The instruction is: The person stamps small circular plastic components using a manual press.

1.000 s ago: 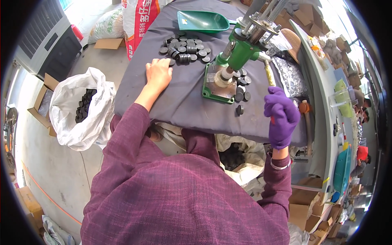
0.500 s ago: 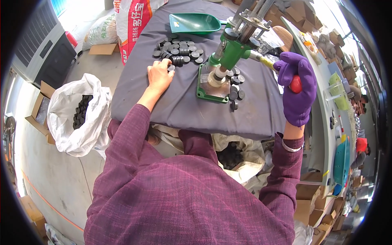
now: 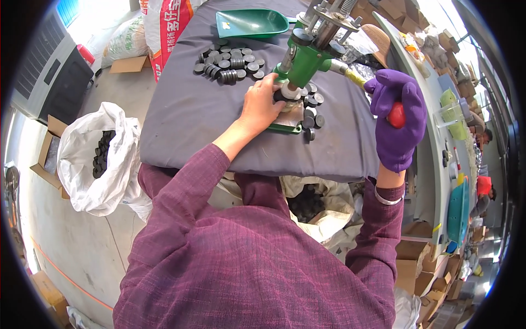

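Observation:
A green hand press [image 3: 308, 64] stands on the grey cloth-covered table [image 3: 197, 131]. My bare left hand [image 3: 259, 105] is at its ram, thumb and fingers closed around a black round cap [image 3: 280, 97] over the metal base plate. The fingers partly hide the cap. My right hand [image 3: 402, 131], in a purple knitted glove, is wrapped around a red ball knob [image 3: 396, 115] to the right of the press. Left of the press lies a pile of black and grey round caps [image 3: 233, 63]. Several more caps [image 3: 309, 122] lie against the right side of its base.
A green scoop [image 3: 255, 24] lies at the table's far edge. On the floor to the left stands a white sack [image 3: 82, 186] holding black pieces; another open sack [image 3: 334, 211] is under the front edge. A long bench [image 3: 433, 129] with goods runs along the right.
My left hand has moved right from the cap pile to the press, bringing a cap under the ram. My right hand stays on the red knob. The view has shifted slightly.

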A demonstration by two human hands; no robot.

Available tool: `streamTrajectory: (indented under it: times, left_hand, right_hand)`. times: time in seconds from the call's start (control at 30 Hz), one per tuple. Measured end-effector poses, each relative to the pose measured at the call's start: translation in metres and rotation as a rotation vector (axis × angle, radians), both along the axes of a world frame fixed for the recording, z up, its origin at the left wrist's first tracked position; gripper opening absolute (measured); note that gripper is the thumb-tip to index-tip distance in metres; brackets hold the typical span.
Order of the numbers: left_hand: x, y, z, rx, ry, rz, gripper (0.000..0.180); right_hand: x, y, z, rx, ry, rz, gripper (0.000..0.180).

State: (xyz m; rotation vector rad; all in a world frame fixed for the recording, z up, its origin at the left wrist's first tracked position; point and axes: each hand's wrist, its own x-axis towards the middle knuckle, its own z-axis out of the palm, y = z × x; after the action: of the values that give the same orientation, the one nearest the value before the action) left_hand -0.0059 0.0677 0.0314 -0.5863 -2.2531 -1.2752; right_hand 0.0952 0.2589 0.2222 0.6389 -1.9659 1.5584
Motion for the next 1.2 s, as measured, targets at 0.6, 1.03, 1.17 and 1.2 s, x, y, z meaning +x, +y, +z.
streamTrajectory:
  times: [0.6, 1.03, 1.17, 1.2]
  left_hand:
    - [-0.034, -0.025, -0.002, -0.121, 0.220, 0.180, 0.044]
    - [-0.053, -0.089, -0.037, -0.730, 0.251, 0.233, 0.038]
    - [-0.036, -0.081, -0.034, -0.722, 0.282, 0.180, 0.034]
    - [-0.035, -0.084, -0.036, -0.722, 0.287, 0.186, 0.034]
  right_hand:
    - [0.025, 0.003, -0.086, 0.365, 0.272, -0.053, 0.010]
    - [0.030, 0.007, -0.076, 0.188, 0.222, 0.074, 0.010]
    - [0.032, 0.007, -0.057, 0.031, 0.059, 0.050, 0.011]
    - [0.033, 0.004, -0.049, 0.031, 0.066, 0.054, 0.011]
